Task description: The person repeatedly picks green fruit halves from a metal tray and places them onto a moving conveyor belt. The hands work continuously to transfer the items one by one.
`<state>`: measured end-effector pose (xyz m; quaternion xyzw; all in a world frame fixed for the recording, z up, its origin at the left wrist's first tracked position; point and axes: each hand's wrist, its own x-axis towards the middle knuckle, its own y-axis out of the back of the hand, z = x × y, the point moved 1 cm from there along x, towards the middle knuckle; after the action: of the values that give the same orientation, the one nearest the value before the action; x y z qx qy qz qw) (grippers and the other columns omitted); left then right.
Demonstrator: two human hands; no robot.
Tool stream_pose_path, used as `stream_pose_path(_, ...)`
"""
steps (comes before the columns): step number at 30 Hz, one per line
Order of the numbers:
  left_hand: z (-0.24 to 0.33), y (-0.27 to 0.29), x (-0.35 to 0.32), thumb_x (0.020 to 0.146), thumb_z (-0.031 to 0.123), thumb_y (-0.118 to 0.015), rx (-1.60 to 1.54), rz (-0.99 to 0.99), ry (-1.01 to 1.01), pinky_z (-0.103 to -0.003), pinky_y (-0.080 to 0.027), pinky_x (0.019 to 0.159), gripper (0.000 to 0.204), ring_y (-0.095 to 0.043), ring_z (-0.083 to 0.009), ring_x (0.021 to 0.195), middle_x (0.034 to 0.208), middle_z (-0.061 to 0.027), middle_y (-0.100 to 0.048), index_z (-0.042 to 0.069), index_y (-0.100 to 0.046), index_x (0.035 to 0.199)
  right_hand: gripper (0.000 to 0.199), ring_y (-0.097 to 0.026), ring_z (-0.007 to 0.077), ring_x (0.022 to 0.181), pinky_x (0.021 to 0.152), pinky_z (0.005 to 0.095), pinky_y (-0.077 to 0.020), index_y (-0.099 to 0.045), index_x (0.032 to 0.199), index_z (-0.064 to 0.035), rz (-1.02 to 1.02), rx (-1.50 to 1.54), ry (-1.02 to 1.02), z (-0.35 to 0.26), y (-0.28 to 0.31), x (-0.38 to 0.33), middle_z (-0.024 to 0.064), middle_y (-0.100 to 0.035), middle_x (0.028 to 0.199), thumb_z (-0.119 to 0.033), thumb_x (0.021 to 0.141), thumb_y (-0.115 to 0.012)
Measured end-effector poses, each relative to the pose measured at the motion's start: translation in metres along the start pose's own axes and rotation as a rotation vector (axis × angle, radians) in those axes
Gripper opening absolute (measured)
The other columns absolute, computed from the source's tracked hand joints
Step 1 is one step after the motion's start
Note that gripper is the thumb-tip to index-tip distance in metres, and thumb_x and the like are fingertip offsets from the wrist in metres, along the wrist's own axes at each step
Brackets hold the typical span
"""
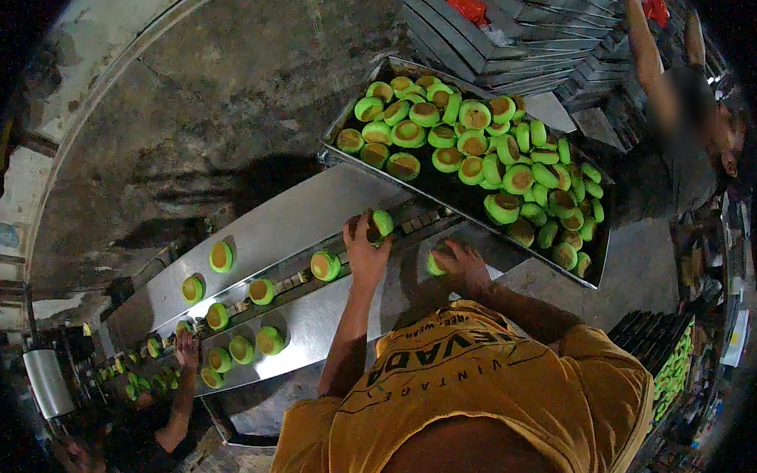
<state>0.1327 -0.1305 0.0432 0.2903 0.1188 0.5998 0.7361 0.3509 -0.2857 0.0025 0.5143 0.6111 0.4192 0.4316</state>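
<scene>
My left hand (367,252) is closed round a green bun (383,222) above the narrow conveyor belt (292,280). My right hand (465,267) lies lower on the metal table, its fingers curled over another green bun (435,263) that they partly hide. Left of my hands, a green bun with a brown face (324,266) rides on the belt, with several more farther along. Beyond my hands stands a large dark tray (342,161) heaped with green, brown-faced buns (472,143), some upright on edge, some flat.
Loose buns (241,350) sit on the steel table (315,324) beside the belt. At the lower left a co-worker's hand (187,350) reaches to the belt. Another person (683,117) stands at the upper right by stacked metal trays (547,39). A rack of buns (671,368) stands at right.
</scene>
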Motion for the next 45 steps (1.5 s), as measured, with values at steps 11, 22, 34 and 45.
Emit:
stream_pose_path(11,-0.034,-0.007,-0.011,0.082,0.037,-0.069,0.594,-0.355,0.157,-0.056,-0.034,0.109,0.059,-0.04,-0.0434,0.135,0.146,-0.0277,-0.041,0.007,-0.057,0.132,0.058,-0.057,0.0311,0.111,0.089,0.0414,-0.0489,-0.041,0.138,-0.0114,0.051,1.232,-0.259,0.028,-0.017,0.083,0.0147,-0.053,0.133,-0.034,0.092,-0.068)
stream_pose_path(22,0.029,-0.033,0.101,0.076,0.011,-0.069,0.107,-0.097,-0.27,-0.05,-0.045,0.096,0.038,-0.059,-0.04,0.107,0.124,-0.0204,-0.059,0.006,-0.065,0.113,0.038,-0.054,0.0407,0.111,0.085,0.0487,-0.0492,-0.058,0.115,-0.0101,0.25,0.089,-0.214,0.013,0.108,0.114,0.0225,-0.052,0.124,-0.021,0.081,-0.071)
stream_pose_path(34,0.0,-0.116,0.189,0.082,0.021,-0.067,0.36,-0.288,-0.28,-0.051,-0.047,0.095,0.056,-0.062,-0.0337,0.11,0.131,-0.017,-0.058,0.008,-0.051,0.135,0.07,-0.056,0.0407,0.118,0.094,0.0507,-0.0462,-0.042,0.139,-0.0091,0.677,0.145,-0.381,0.106,0.125,0.1,0.0223,-0.057,0.129,-0.023,0.081,-0.076)
stream_pose_path(45,0.009,0.016,0.053,0.092,0.027,-0.071,-0.964,0.054,0.648,-0.033,-0.049,0.092,0.058,-0.06,-0.0198,0.111,0.125,-0.0078,-0.059,0.005,-0.045,0.139,0.053,-0.052,0.0395,0.119,0.095,0.0536,-0.0467,-0.053,0.131,-0.0161,0.095,0.344,0.213,-0.022,0.036,0.022,0.0117,-0.04,0.141,-0.035,0.084,-0.068)
